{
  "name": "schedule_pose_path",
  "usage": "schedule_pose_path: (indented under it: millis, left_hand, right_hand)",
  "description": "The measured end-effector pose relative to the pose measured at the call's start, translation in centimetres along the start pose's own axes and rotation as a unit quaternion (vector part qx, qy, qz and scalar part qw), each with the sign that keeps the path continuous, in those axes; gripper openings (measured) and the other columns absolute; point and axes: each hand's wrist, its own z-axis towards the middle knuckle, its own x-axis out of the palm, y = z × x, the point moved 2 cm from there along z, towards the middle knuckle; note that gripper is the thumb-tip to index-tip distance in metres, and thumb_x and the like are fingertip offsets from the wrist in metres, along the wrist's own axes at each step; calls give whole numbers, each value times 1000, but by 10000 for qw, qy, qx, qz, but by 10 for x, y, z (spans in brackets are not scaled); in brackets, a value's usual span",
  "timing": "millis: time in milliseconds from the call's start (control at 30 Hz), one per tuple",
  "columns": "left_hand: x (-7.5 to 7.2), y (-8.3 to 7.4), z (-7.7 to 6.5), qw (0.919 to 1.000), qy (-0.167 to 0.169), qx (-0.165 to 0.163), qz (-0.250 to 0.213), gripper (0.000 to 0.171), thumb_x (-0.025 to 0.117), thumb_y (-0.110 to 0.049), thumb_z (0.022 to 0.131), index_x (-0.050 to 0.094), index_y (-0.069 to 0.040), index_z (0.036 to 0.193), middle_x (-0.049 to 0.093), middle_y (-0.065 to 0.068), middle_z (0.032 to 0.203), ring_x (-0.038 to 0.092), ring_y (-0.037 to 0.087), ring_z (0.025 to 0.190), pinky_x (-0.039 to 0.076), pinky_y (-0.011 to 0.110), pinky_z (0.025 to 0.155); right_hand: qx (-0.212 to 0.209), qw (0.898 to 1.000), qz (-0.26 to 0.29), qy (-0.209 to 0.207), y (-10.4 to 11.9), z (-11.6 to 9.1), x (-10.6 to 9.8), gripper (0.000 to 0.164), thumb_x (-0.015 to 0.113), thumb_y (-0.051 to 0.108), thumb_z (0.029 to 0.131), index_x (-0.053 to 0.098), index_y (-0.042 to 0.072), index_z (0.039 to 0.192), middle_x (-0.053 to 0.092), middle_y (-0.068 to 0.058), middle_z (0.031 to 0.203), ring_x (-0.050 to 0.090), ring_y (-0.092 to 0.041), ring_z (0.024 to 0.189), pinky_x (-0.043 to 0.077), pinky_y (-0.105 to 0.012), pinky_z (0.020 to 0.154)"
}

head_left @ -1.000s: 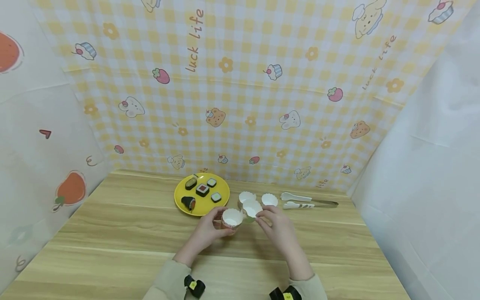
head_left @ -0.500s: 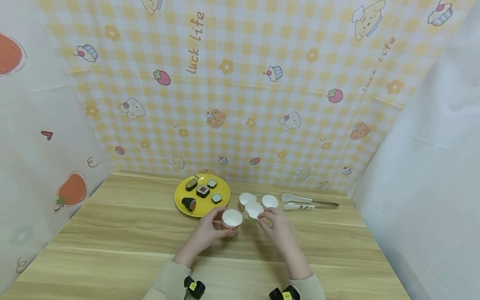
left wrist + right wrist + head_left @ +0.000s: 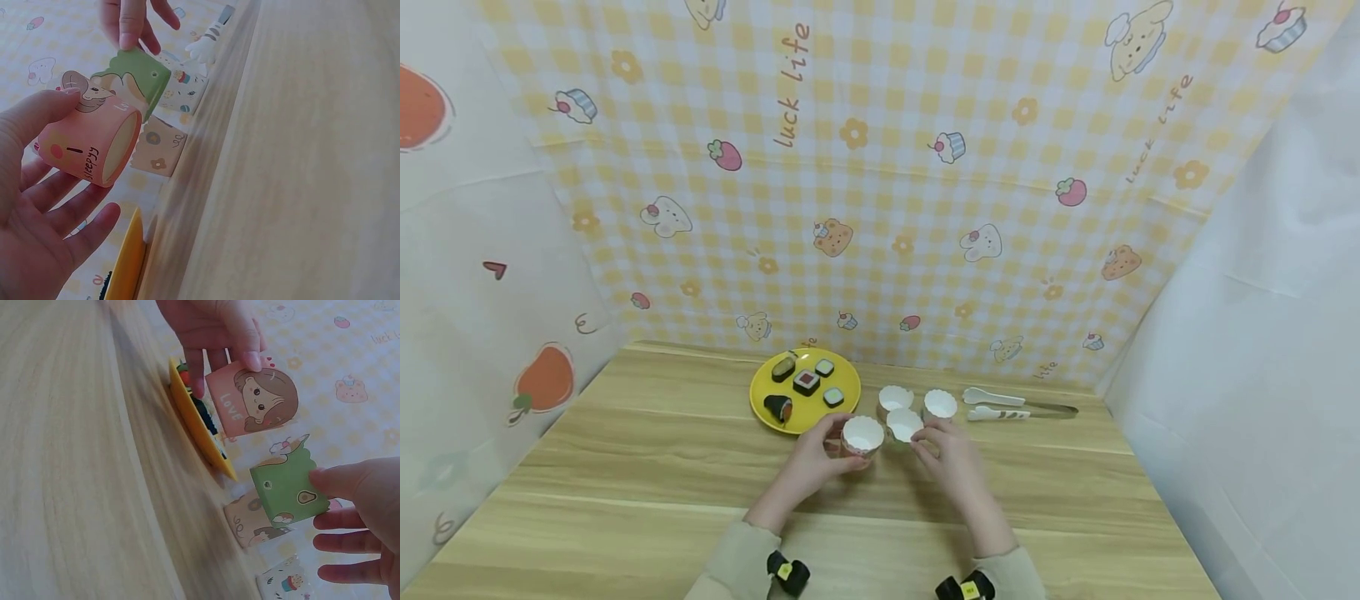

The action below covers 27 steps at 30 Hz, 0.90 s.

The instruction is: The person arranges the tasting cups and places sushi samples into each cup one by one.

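Observation:
My left hand [image 3: 816, 457] grips a pink paper cupcake cup [image 3: 94, 140] printed with a girl's head, thumb on one side and fingers on the other. In the right wrist view its side reads "Love". My right hand [image 3: 958, 461] pinches a green paper cupcake cup [image 3: 290, 490] with an avocado print by its scalloped rim. Both cups are held above the table, side by side, mouths up and white inside. Just behind them stand a beige cupcake cup [image 3: 156, 149] and a white one [image 3: 284, 581] with small cupcake prints.
A yellow plate [image 3: 808, 417] with several sushi pieces [image 3: 806, 382] stands left of the cups. Tongs [image 3: 996, 412] with white paw-shaped ends lie at the right on the wooden table [image 3: 662, 450]. A checked cloth [image 3: 880, 192] hangs behind.
The green cup has shifted slightly toward me in my right hand, and more of the white cup shows behind it. My left hand with the pink cup has hardly moved.

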Motion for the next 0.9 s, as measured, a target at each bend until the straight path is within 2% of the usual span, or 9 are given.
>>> schedule_pose_path:
  millis: [133,300,667,900]
  left_hand:
    - [0,0,0,10000,-10,-25,6,72,86,-19,71,52,-3,132,60,9,121,55,25,107,50,45,88]
    - [-1,1,1,9999,-23,-96,61,72,86,-20,71,52,-3,132,60,8,121,56,24,106,50,43,88]
    - [-3,4,2,9999,-67,-81,102,68,86,-19,71,53,-10,131,61,6,119,55,22,108,50,42,89]
    - [-3,3,3,9999,-70,-34,99,69,86,-19,72,53,-8,131,61,7,118,55,23,108,51,43,89]
  right_hand:
    - [92,9998,88,158,-3,-1,5,8,76,20,83,73,15,89,65,-5,109,62,-28,102,55,-43,82]
    - [159,9995,87,252,-5,-2,11,9,75,21,83,73,15,90,65,-11,114,61,-32,104,53,-48,86]
    - [30,9994,-37,336,-6,-2,16,8,76,22,83,73,16,88,65,-1,101,63,-21,91,55,-38,77]
    - [-66,9995,-79,314,-7,-3,19,8,78,21,81,73,16,86,64,2,96,63,-18,87,55,-37,74]
